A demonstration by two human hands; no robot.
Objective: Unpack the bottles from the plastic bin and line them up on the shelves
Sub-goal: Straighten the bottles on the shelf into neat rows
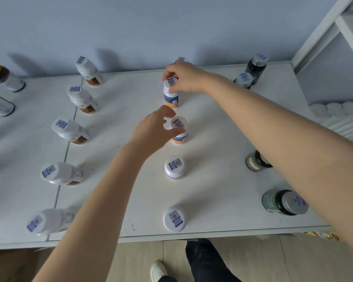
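— So, where are the hands?
— Both are over the middle column of bottles on the white shelf (pixel 212 155). The right hand (pixel 184 79) reaches further back and pinches the cap of an orange-labelled bottle (pixel 171 99), which stands upright on the shelf.
— And the left?
— The left hand (pixel 154 131) is just in front, with fingers and thumb curled round the cap of a second orange bottle (pixel 179 138), also upright on the shelf. The hands are apart, with one bottle each.
— What else stands in that column?
— Two white-capped bottles (pixel 174 167) are nearer the front edge, each with a blue sticker on its lid.
— And to the sides?
— On the left is a column of white bottles with brown labels (pixel 70 130), running from the wall to the front edge. On the right are dark green jars (pixel 284 202) with silver lids, one partly hidden under the right forearm.
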